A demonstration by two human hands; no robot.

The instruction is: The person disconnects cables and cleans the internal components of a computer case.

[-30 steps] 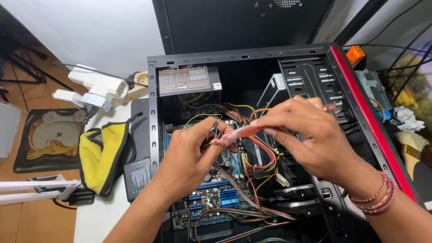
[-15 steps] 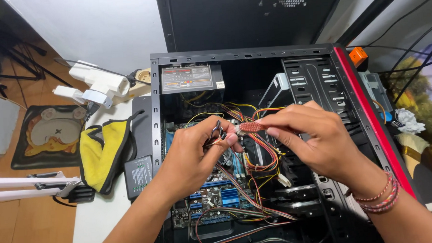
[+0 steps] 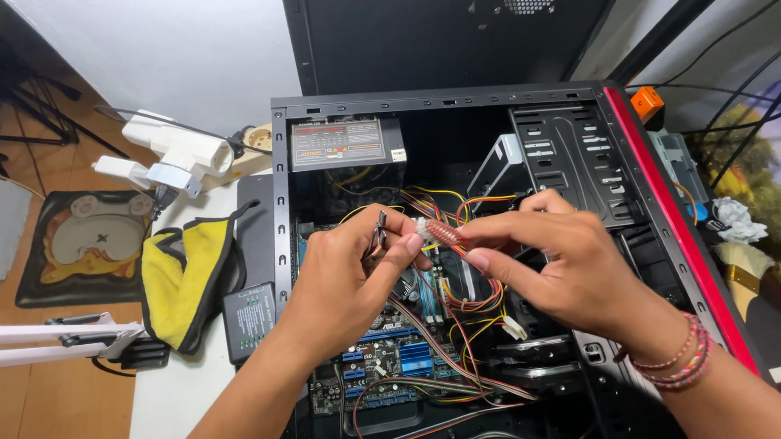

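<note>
A yellow cloth point(image 3: 180, 279) lay on the white table point(image 3: 173, 405) beside a small black adapter point(image 3: 250, 319). Behind it sat a white power strip point(image 3: 178, 150), and an orange block point(image 3: 645, 103) rested right of the case, near crumpled paper point(image 3: 736, 220).

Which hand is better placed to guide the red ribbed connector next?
Probably the right hand: its fingertips pinch the red ribbed connector. The left hand holds a dark cable end beside it.

Your left hand point(image 3: 345, 280) and right hand point(image 3: 558, 269) meet over the open black computer case point(image 3: 442, 101), both pinching a small red-and-white ribbed cable connector point(image 3: 443, 234). Below the grip lies the blue-slotted green motherboard point(image 3: 389, 358); left of it, a yellow cloth point(image 3: 184, 279) on the white desk point(image 3: 173, 400).
</note>
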